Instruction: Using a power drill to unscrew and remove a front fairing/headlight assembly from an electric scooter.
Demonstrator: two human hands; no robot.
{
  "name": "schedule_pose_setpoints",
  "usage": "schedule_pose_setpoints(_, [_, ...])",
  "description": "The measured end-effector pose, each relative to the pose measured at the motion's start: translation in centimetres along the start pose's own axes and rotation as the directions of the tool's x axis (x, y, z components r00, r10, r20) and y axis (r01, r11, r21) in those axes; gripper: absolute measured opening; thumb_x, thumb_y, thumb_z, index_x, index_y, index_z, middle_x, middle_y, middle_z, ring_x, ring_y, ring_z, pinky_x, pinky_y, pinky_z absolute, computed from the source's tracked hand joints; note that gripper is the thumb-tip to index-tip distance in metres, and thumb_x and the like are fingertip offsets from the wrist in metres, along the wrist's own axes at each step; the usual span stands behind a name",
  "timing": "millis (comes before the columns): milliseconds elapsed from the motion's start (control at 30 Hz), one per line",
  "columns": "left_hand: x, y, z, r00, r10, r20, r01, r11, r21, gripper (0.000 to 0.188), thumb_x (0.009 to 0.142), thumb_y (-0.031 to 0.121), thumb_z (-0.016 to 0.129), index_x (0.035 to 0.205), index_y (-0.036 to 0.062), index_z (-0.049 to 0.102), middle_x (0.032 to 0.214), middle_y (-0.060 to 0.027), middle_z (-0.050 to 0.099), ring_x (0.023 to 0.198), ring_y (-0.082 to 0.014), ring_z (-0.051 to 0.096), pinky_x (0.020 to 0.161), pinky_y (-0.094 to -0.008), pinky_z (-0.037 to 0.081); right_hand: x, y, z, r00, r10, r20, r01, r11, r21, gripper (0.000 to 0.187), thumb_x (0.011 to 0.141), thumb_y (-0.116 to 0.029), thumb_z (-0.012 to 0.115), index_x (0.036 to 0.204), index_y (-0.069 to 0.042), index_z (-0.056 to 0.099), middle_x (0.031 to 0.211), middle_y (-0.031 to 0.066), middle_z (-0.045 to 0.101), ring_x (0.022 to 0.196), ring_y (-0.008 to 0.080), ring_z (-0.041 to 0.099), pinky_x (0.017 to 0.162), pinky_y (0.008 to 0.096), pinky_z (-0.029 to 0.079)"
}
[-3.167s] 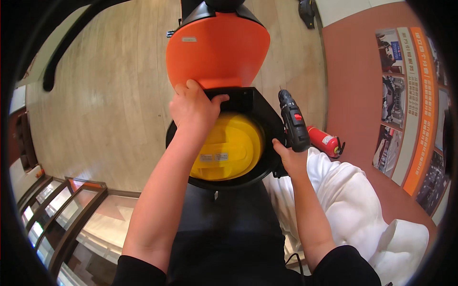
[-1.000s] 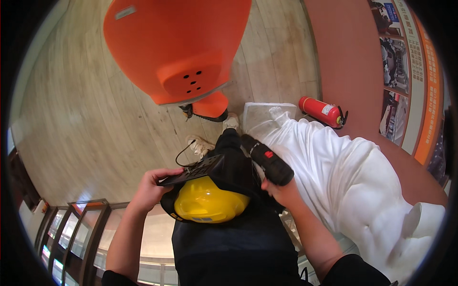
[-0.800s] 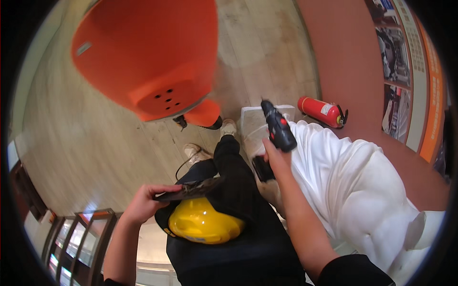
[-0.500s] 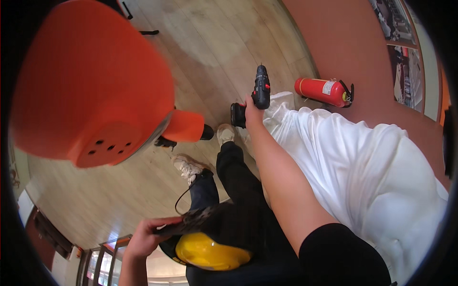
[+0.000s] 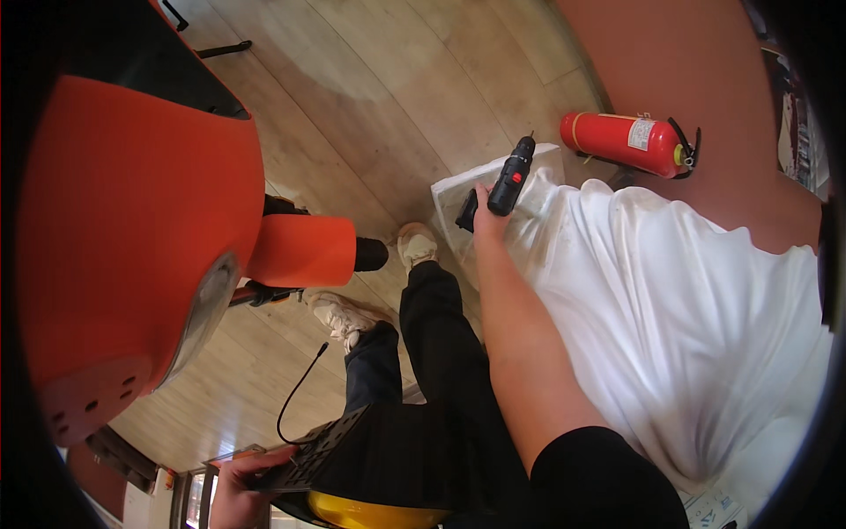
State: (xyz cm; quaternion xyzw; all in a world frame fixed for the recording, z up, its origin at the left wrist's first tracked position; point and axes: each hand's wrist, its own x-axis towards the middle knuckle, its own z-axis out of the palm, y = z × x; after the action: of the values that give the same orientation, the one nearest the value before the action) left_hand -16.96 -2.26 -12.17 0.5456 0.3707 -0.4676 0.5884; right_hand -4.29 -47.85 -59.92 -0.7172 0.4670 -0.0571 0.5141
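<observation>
My right hand (image 5: 487,219) is wrapped round the grip of a black cordless drill (image 5: 511,181) with a red button. The drill's bit points up and away, and it is held over a white flat slab (image 5: 458,189) beside the white cloth (image 5: 617,291). At the lower left my left hand (image 5: 245,483) is closed on the edge of a black slotted panel (image 5: 322,454). A thin black cable (image 5: 300,388) with a small plug curves up from the panel. Below the panel, a rounded yellow object (image 5: 370,511) is partly cut off by the frame.
A large orange machine (image 5: 150,203) with a dark opening fills the left. The white cloth lies draped over something bulky at the right. A red fire extinguisher (image 5: 626,141) lies by the reddish wall base. My shoes (image 5: 417,245) stand on the wooden floor (image 5: 352,115).
My view has shifted, with the orange machine now further left and lower. The drill has moved right and tilted that way. The panel and my left hand sit lower, and more of the white slab shows.
</observation>
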Motion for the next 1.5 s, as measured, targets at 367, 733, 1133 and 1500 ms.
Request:
schedule_pose_setpoints(367, [0.6,0.1,-2.3,0.992,-0.122,0.003,0.122,0.992,-0.035,0.049,0.085,-0.021,0.061,0.131,-0.0045,0.069,0.141,-0.0214,0.066,0.131,-0.0292,0.063,0.11,-0.0384,0.052,-2.6,2.9,1.1,0.978,-0.156,-0.14,0.172,0.979,0.109,0.024,0.099,-0.023,0.075,0.111,-0.005,0.064,0.106,0.0044,0.066,0.102,0.0207,0.064,0.095,0.0364,0.051])
schedule_pose_setpoints(733, [0.1,-0.5,-3.6,0.995,-0.095,0.004,0.095,0.991,-0.097,0.051,0.083,-0.021,0.063,0.131,-0.0039,0.067,0.142,-0.0225,0.064,0.133,-0.0312,0.061,0.113,-0.0409,0.05,-3.7,8.0,-1.7,0.948,-0.27,-0.168,0.291,0.95,0.116,0.058,0.102,-0.019,0.071,0.15,0.0,0.047,0.133,0.0112,0.062,0.118,0.0218,0.06,0.104,0.0374,0.049])
schedule_pose_setpoints(1133, [-1.0,0.8,-2.2,0.983,-0.109,-0.145,0.108,0.994,-0.018,0.045,0.075,-0.024,0.064,0.117,-0.0086,0.072,0.132,-0.0259,0.069,0.129,-0.034,0.065,0.115,-0.0436,0.049,-9.7,7.6,-0.2,0.994,-0.049,-0.099,0.035,0.989,-0.145,0.072,0.089,-0.03,0.085,0.143,0.006,0.052,0.14,0.0184,0.061,0.129,0.0287,0.059,0.112,0.044,0.044])
schedule_pose_setpoints(1500, [-1.4,2.8,-0.9,0.999,-0.037,0.034,0.034,0.997,0.073,0.059,0.079,-0.019,0.059,0.134,0.0012,0.071,0.133,-0.009,0.072,0.126,-0.0172,0.063,0.111,-0.0309,0.045,-22.5,-17.5,-8.2,0.37,0.738,0.564,-0.49,0.671,-0.556,0.055,0.096,-0.055,0.07,0.134,-0.016,0.061,0.122,0.0045,0.069,0.107,0.0188,0.063,0.096,0.0395,0.049])
